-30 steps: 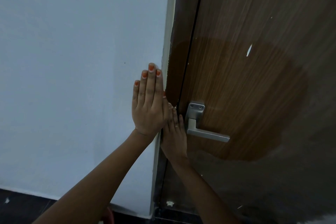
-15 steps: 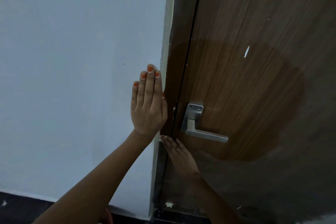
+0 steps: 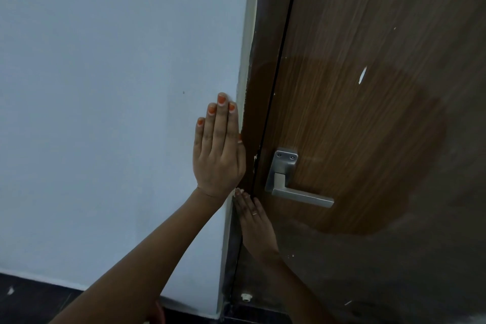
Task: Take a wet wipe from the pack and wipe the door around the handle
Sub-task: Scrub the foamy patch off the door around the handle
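The brown wooden door point(image 3: 373, 34) has a silver lever handle point(image 3: 289, 181) near its left edge. A darker damp patch point(image 3: 381, 144) spreads around the handle. My right hand point(image 3: 256, 226) lies flat, fingers straight, on the door's edge and frame just below and left of the handle. A small white bit shows at its fingertips; whether a wipe lies under the palm is hidden. My left hand point(image 3: 218, 155) presses flat on the white wall point(image 3: 105, 113) beside the frame. The wipe pack is out of view.
The dark door frame point(image 3: 259, 87) runs between wall and door. A dark floor point(image 3: 31, 300) shows at the bottom left. A small white knob point(image 3: 246, 297) sits low by the frame's foot. White chips mark the door face.
My right hand has slid down the door's edge, from beside the handle plate to below it. My left hand has stayed flat on the wall.
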`<state>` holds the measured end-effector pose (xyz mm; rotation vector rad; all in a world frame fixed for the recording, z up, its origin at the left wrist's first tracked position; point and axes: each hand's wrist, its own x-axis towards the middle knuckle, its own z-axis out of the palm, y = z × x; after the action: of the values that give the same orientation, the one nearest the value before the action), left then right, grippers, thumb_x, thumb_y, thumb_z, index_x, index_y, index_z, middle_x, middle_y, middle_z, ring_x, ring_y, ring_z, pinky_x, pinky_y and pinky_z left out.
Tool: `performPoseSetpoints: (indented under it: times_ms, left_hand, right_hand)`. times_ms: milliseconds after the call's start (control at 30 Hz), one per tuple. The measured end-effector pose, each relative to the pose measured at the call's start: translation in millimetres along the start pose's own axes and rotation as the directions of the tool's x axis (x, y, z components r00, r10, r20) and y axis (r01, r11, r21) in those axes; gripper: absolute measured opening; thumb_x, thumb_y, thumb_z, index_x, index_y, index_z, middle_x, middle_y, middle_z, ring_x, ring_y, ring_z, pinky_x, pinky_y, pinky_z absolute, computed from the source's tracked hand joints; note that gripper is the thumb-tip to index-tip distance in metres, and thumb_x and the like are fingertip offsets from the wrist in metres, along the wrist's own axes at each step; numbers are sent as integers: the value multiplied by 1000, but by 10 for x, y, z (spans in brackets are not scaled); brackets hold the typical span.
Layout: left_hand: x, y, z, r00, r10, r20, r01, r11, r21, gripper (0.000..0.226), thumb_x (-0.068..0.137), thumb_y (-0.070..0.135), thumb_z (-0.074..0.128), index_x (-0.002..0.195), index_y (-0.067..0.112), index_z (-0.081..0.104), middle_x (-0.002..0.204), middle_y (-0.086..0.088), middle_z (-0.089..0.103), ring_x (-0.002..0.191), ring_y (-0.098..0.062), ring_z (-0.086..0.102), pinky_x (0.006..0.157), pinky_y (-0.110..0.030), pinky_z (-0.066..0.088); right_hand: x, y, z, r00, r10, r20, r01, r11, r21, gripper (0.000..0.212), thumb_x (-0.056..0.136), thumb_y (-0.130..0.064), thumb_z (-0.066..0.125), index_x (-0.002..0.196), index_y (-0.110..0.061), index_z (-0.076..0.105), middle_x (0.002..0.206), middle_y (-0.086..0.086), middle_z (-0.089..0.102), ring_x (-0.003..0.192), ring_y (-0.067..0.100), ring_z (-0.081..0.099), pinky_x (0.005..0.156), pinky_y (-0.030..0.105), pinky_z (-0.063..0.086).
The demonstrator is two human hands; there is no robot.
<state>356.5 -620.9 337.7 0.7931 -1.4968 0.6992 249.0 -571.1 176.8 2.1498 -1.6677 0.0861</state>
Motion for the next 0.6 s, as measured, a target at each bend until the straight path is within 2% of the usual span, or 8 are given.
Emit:
performPoseSetpoints:
  times_ms: [100,200,267,333,400,467,533,600]
  left_hand:
    - [2,-5,1,1000,8,1,-8,1000,13,57,102,14,25,152,13,-2,159,3,-9,146,-13,-1,120,-31,6]
    - [2,0,1,1000,5,8,-5,1000,13,57,102,15,24,152,14,-2,159,4,-8,146,-13,-1,120,-31,6]
    - [-11,2,12,1000,3,4,-3,1000,28,57,101,14,25,152,14,-2,159,4,-8,146,-13,0,120,-31,6]
    - [-14,1,18,1000,0,-2,0,1000,29,58,101,13,26,152,14,-1,159,4,-7,146,-13,1,120,-31,7]
    - [-9,-5,18,1000,-4,-3,4,1000,31,59,100,13,27,152,14,0,159,4,-7,146,-13,1,120,-31,7]
    - [2,-3,9,1000,-12,9,11,999,50,58,100,13,26,152,14,-1,159,4,-7,146,-13,1,120,-31,7]
    - [26,14,-7,1000,-11,5,10,998,54,57,101,14,25,152,14,-1,159,4,-8,146,-13,0,120,-31,7]
    - [25,12,2,1000,-4,2,4,998,62,57,101,13,26,152,14,-1,159,4,-8,146,-14,0,120,-31,7]
  right_hand:
    - [-128,-13,145,996,-53,71,57,997,-49,78,73,-28,70,139,-15,31,148,2,23,137,17,23,115,38,6]
    - [-320,118,242,984,-100,147,110,992,-58,75,76,-26,68,141,-19,33,149,0,26,136,15,30,113,33,22]
    - [-430,257,226,985,-64,161,75,995,-65,72,74,-28,68,139,-18,37,147,0,33,133,14,35,109,31,27]
    - [-552,389,237,998,17,53,-16,1000,-23,58,80,-23,55,135,-11,42,144,4,36,130,18,41,113,36,21]
    - [-661,531,192,987,152,-49,-152,988,-4,54,81,-13,33,133,-3,43,141,10,38,130,24,39,114,37,6]
    - [-754,675,181,955,262,-137,-263,965,11,52,80,-9,37,131,1,41,137,15,44,132,32,30,114,37,-1]
    - [-856,789,195,861,484,-158,-467,874,132,61,74,-5,65,131,5,43,136,25,45,131,36,32,115,40,9]
    - [-874,777,194,641,766,-54,-688,603,404,73,75,1,69,137,10,32,145,31,27,136,38,24,112,49,20]
